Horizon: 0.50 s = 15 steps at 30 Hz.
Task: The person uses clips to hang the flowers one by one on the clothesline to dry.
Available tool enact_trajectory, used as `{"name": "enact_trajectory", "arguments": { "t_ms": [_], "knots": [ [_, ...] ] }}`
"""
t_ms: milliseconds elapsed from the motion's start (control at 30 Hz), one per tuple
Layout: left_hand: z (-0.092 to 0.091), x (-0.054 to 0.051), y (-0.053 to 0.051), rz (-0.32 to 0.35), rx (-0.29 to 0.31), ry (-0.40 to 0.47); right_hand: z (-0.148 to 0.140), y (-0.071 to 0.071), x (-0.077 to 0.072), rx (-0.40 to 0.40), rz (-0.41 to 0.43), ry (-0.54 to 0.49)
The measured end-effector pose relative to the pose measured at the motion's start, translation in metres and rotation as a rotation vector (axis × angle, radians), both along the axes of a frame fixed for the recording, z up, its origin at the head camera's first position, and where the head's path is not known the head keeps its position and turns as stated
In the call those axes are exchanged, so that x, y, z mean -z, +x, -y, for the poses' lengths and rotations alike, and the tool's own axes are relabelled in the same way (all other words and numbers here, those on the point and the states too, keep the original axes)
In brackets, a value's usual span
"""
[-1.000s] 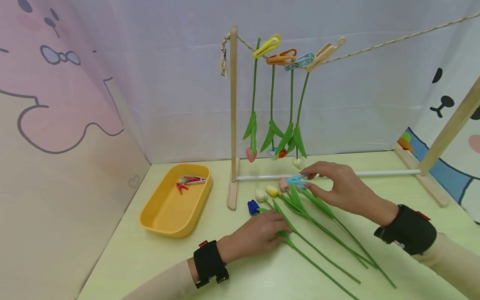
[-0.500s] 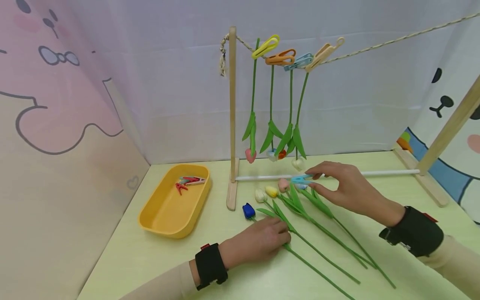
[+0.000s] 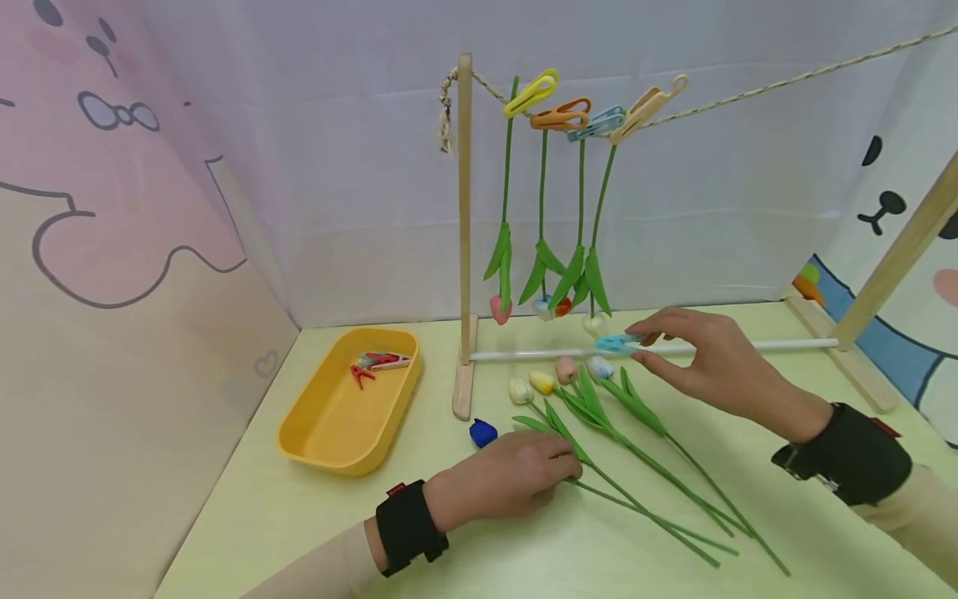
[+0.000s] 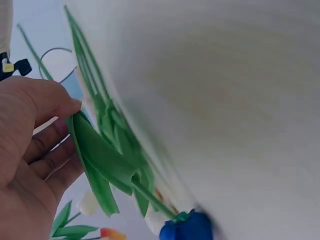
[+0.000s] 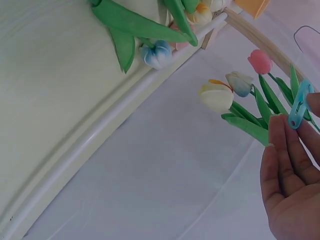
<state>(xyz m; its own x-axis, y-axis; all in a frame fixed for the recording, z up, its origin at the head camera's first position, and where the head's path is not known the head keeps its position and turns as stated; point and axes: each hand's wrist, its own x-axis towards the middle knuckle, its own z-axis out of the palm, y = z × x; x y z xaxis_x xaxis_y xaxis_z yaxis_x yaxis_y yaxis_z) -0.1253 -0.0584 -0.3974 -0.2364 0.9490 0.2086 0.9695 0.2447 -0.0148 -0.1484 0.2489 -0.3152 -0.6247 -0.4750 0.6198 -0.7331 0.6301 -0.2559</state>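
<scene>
Pinching a blue tulip (image 3: 483, 433) by its leafy stem, the left hand (image 3: 516, 472) works low over the tabletop (image 3: 239, 499), the bloom jutting out toward the tray (image 3: 337, 433). The right hand (image 3: 707, 366) holds a turquoise peg (image 3: 615, 344) between thumb and fingertips, in front of the white rod (image 3: 778, 344). Whether the blue bloom touches the tabletop cannot be told.

Between and just beyond the hands lie four more tulips, their blooms in a row: white (image 3: 520, 389), yellow (image 3: 542, 382), pink (image 3: 566, 368) and pale blue (image 3: 600, 368), with stems trailing toward the near right.

Above, four tulips hang bloom-down from a rope (image 3: 793, 76) tied to a wooden post (image 3: 465, 208), clipped side by side with a yellow peg (image 3: 533, 93), an orange peg (image 3: 561, 115), a light-blue peg (image 3: 596, 124) and a beige peg (image 3: 649, 108). At left, the yellow tray holds a small cluster of pegs, red ones (image 3: 362, 376) among them. Black bands (image 3: 410, 526) circle both wrists.
</scene>
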Motion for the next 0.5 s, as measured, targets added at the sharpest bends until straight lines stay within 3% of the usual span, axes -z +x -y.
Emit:
{"name": "enact_trajectory", "arguments": {
  "t_ms": [300,500],
  "knots": [
    [0.007,-0.031,-0.012,0.137,-0.011,0.254,-0.017,-0.008,-0.023,-0.001,-0.035,0.050],
    [0.004,-0.045,-0.021,0.243,-0.037,0.418,-0.029,-0.013,-0.042,0.021,-0.048,0.099]
  ]
}}
